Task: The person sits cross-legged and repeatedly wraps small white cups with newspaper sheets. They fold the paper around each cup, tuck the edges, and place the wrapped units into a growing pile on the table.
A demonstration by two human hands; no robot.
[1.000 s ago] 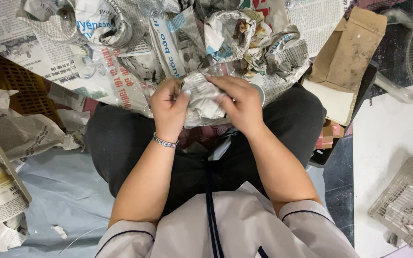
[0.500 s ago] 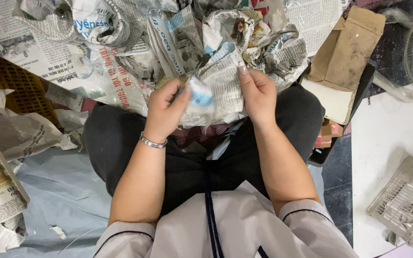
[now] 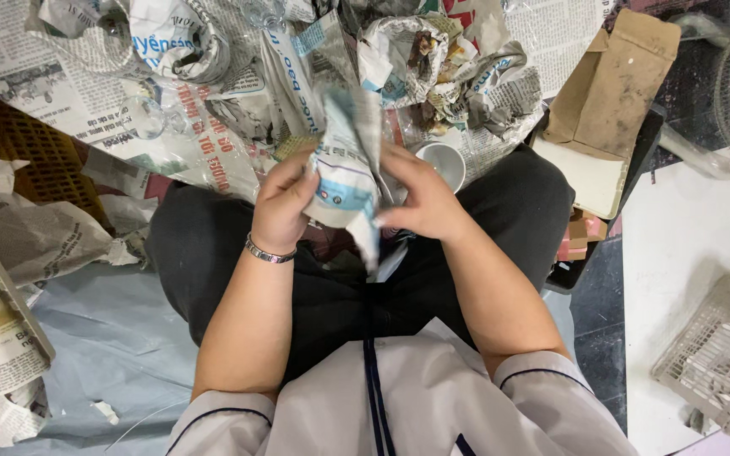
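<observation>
Hands meet over the lap in the head view, both busy with one crumpled sheet of newspaper (image 3: 346, 173). The left hand (image 3: 285, 207) pinches the sheet's left edge between thumb and fingers, and a metal bracelet (image 3: 269, 252) sits on its wrist. The right hand (image 3: 420, 203) grips the right side of the same sheet, with its fingers curled in against the paper. The sheet stands nearly upright between the two hands, above the person's dark trousers (image 3: 213, 253), and a narrow tail of it hangs down toward the lap. Something may be wrapped inside the paper, but the folds hide it and I cannot tell.

Just beyond the right hand a small white cup (image 3: 443, 162) lies with its mouth toward the camera, partly behind the fingers. Farther out, a pile of crumpled newspapers (image 3: 238, 76) covers the floor in front of the knees, and a clear glass (image 3: 144, 116) lies on the flat pages at the left side of it. A brown cardboard piece (image 3: 614, 80) leans at the right of the pile. On the far left there is an orange plastic crate (image 3: 40, 156) and beside it a grey crumpled paper (image 3: 40, 236) that rests on a pale blue sheet (image 3: 103, 338). At the lower right a white plastic basket (image 3: 720, 359) stands on the white floor, well apart from the hands.
</observation>
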